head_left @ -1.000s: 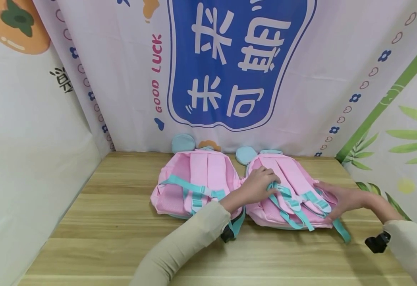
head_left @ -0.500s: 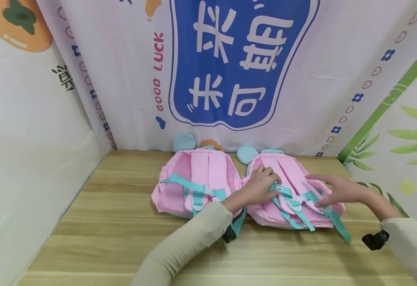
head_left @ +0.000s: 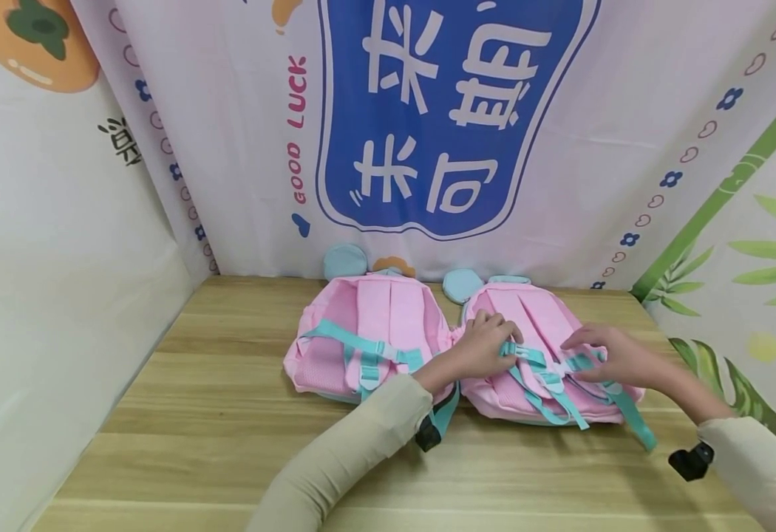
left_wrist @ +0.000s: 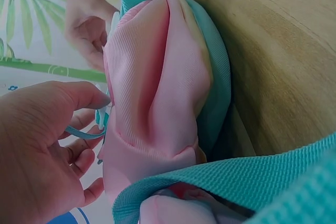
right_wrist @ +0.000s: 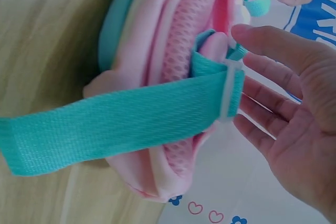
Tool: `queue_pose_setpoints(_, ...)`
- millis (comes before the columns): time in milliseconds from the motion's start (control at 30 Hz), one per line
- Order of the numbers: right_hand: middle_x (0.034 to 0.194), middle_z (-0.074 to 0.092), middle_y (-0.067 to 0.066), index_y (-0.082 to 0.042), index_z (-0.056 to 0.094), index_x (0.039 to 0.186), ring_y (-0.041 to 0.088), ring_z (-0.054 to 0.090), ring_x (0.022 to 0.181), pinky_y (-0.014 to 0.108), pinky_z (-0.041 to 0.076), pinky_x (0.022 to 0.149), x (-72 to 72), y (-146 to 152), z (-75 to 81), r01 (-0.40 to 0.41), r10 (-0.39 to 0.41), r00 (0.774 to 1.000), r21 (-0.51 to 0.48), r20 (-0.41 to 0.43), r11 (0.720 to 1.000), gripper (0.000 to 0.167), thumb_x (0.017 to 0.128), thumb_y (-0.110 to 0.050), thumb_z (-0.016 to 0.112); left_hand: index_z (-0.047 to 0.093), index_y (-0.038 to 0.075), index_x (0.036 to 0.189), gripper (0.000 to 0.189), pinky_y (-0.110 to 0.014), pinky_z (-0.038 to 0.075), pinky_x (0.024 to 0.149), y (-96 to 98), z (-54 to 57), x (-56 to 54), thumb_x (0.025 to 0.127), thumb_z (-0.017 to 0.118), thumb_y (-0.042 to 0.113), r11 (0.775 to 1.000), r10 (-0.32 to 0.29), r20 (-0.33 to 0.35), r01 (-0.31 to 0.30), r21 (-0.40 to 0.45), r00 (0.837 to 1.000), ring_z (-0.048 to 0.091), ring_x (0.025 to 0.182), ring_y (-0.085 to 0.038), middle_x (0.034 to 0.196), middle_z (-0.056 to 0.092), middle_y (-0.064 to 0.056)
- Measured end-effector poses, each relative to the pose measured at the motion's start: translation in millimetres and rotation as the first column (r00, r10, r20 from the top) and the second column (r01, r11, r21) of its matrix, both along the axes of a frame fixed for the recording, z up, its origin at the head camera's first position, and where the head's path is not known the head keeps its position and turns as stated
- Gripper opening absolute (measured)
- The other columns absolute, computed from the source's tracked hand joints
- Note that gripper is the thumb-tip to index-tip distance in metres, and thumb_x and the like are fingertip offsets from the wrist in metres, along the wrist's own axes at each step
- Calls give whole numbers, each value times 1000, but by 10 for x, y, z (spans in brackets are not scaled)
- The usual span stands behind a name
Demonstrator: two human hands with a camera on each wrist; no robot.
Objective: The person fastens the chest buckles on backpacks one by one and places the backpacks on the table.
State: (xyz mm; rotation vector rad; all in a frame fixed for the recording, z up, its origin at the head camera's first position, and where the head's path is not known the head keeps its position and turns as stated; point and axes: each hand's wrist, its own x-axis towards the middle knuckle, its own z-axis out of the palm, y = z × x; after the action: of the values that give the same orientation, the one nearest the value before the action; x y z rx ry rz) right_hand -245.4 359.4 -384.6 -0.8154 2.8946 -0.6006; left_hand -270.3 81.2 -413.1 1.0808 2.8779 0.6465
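Observation:
Two pink backpacks with teal straps lie side by side, back panels up. My left hand [head_left: 477, 347] is over the right backpack [head_left: 504, 304] and pinches a teal strap [head_left: 529, 355] beside its white buckle. In the left wrist view, thumb and fingers of the left hand [left_wrist: 39, 135] close around that strap [left_wrist: 84, 135]. My right hand [head_left: 621, 358] hovers at the right shoulder strap, fingers loosely bent. In the right wrist view, the right hand [right_wrist: 296, 98] has its fingers spread beside a white slider [right_wrist: 229, 90] and a hanging teal strap [right_wrist: 115, 119], gripping neither.
The left backpack [head_left: 375, 310] lies against the right one, under my left forearm's side. Both stand near the back of the wooden table [head_left: 215, 414], close to a printed cloth wall [head_left: 242, 222]. Round light-blue ears [head_left: 463, 285] stick out behind them.
My right hand has left the right backpack's lower right edge and moved up and inward to the shoulder strap. The left hand keeps its hold on the teal strap.

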Motion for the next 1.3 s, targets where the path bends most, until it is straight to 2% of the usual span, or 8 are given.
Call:
queue_pose_setpoints(200,113,68,7,-19,77,101,31,63,105,52,54,85,10,-24,-118,-26,26,996,-2,-89,1000,27,77,-15,88,63,24,120,25,-28,33,90,5,-1,5,96,69,28,1000,5,17,-5,5,1000,39,110,-17,115,57,1)
queue_pose_setpoints(533,103,65,-1,-24,76,94,18,61,94,39,54,77,41,-59,-209,-26,23,983,-15,-184,1000,26,75,-12,89,63,24,121,25,-26,32,88,30,0,28,96,67,27,1000,25,15,-25,-6,1000,37,111,-17,118,53,1)
queue_pose_setpoints(767,97,65,-7,-21,76,93,12,60,88,33,53,75,56,-83,-207,-35,30,983,-22,-180,999,25,75,-9,88,65,24,120,24,-27,33,89,41,-10,20,97,67,28,1000,15,16,-15,-20,1000,37,108,-15,116,56,3)
queue_pose_setpoints(1100,93,70,-9,-16,74,93,9,63,83,30,54,71,26,-55,-215,-105,86,972,-76,-218,992,25,75,-6,89,68,25,118,24,-28,34,90,35,10,22,95,71,33,1000,7,21,-6,-6,1000,39,107,-15,116,59,4)
queue_pose_setpoints(1300,93,72,-8,-14,73,95,11,65,85,35,57,75,43,-39,-185,-75,59,979,-75,-197,994,25,76,-7,88,69,26,114,25,-28,35,90,38,-4,13,94,73,39,1000,7,36,-7,-9,999,40,107,-14,114,61,6)
